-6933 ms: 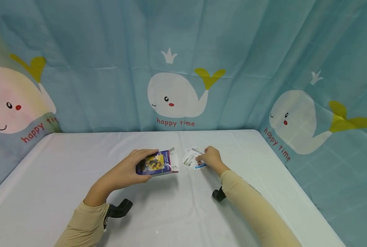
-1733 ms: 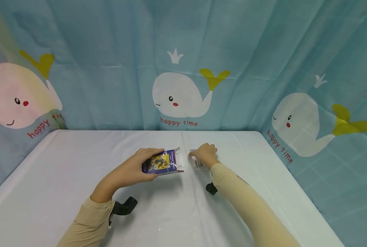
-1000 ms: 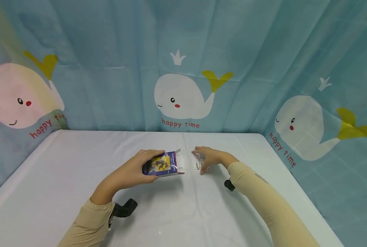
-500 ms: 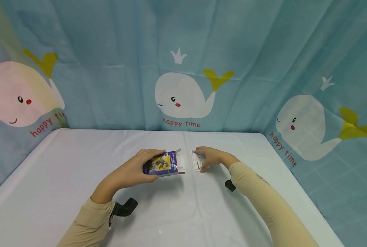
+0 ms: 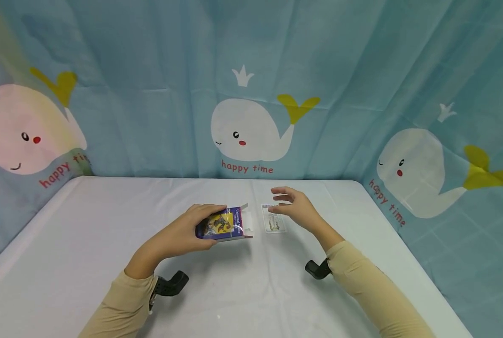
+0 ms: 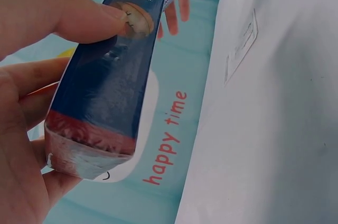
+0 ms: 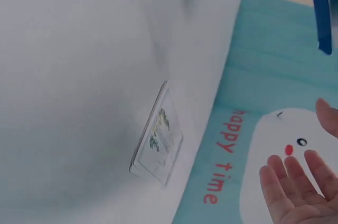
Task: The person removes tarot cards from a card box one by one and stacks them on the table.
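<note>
My left hand (image 5: 179, 231) grips a blue tarot card box (image 5: 223, 224) with a yellow picture, held above the table. Its flap end points right and hangs open. In the left wrist view the thumb presses on the blue side of the box (image 6: 105, 86), and the fingers lie behind it. A neat stack of cards (image 5: 273, 220) lies flat on the table to the right of the box; the right wrist view shows the cards (image 7: 158, 139) in a thin pile with a printed top face. Above the stack hovers my right hand (image 5: 297, 210), fingers apart and holding nothing.
A white cloth (image 5: 217, 291) covers the table. Behind and to the right of it hangs a blue curtain (image 5: 150, 131) printed with whales. A black wrist camera mount (image 5: 318, 269) sticks out from the right sleeve, and another mount (image 5: 172, 283) from the left.
The spread cards have become a squared stack. Just now my right hand has let go of the stack and lifted off it. My left hand keeps the box nearly still.
</note>
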